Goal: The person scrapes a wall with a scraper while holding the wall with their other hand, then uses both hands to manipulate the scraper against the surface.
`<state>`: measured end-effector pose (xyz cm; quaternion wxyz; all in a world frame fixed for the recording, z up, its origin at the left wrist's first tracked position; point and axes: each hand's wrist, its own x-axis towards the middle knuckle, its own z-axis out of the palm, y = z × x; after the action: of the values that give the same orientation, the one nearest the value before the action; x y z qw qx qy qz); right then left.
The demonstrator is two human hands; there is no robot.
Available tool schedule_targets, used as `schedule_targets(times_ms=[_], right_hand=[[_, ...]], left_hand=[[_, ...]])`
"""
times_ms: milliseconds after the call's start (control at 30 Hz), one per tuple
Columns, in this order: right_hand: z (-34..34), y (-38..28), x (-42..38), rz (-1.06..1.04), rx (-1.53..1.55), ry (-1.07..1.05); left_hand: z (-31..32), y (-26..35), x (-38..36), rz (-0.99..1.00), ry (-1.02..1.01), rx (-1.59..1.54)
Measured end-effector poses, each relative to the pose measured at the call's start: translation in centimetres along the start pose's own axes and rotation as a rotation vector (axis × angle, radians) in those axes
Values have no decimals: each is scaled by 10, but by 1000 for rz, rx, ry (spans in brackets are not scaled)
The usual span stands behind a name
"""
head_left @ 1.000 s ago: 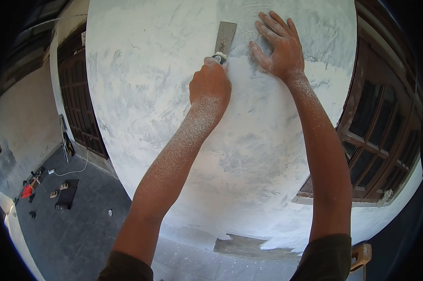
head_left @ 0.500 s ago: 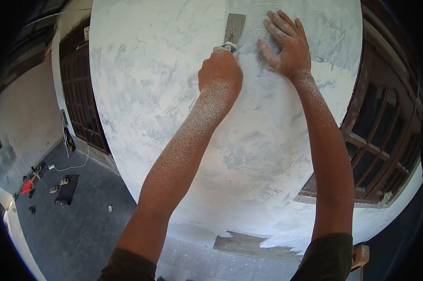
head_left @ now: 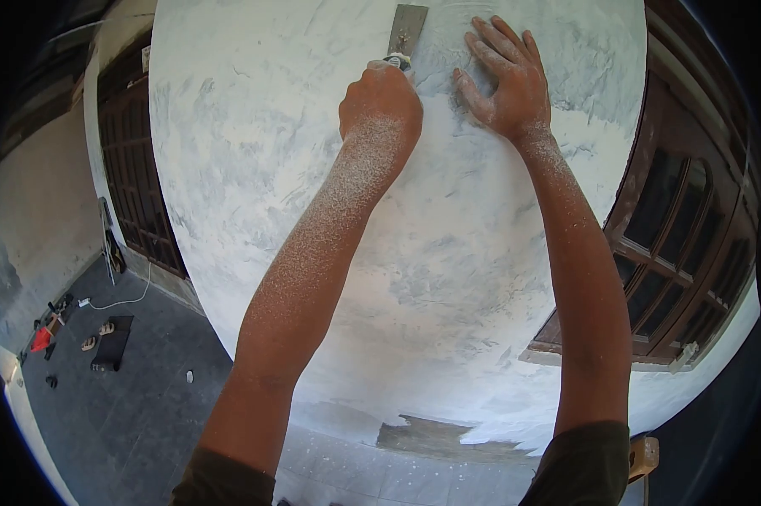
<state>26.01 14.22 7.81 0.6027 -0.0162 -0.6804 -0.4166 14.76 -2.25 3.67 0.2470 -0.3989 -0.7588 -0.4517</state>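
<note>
My left hand (head_left: 382, 103) is closed around the handle of a putty knife (head_left: 406, 29), whose flat metal blade points up along the wall. Most of the handle is hidden in my fist. My right hand (head_left: 515, 88) lies against the wall to the right of the blade, fingers spread and holding nothing. White dust covers both hands and the left forearm. The plastered wall (head_left: 448, 244) is white with grey, uneven patches.
A brown wooden window (head_left: 663, 228) sits at the right, a dark door (head_left: 140, 169) at the left. On the grey tiled floor (head_left: 144, 422) lie a dark mat (head_left: 113, 344), sandals (head_left: 98, 337), a white cable (head_left: 136, 297) and a red item (head_left: 41, 339). A wooden piece (head_left: 644, 458) stands lower right.
The putty knife and my left hand have shifted up and left. My right hand keeps its place on the wall, while the whole view has slid slightly.
</note>
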Motion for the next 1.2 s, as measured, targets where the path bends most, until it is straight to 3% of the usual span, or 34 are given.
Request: schedule_targets(times_ms=[133, 333, 500, 733, 800, 867, 1000, 1200], right_hand=[[1, 1, 0, -4, -14, 0], [4, 3, -1, -3, -33, -4], [4, 3, -1, -13, -10, 4], [5, 4, -1, -14, -8, 13], [6, 6, -2, -19, -10, 12], [6, 5, -2, -24, -8, 15], [4, 2, 0, -28, -9, 12], [7, 8, -2, -33, -6, 4]], left_hand=[[28, -22, -50, -37, -35, 42], [0, -3, -4, 28, 13, 2], [36, -32, -60, -24, -42, 46], [8, -13, -31, -19, -43, -16], [37, -37, -52, 55, 70, -17], [43, -46, -74, -38, -29, -5], [25, -28, -45, -42, -67, -5], [37, -38, -66, -53, -32, -11]])
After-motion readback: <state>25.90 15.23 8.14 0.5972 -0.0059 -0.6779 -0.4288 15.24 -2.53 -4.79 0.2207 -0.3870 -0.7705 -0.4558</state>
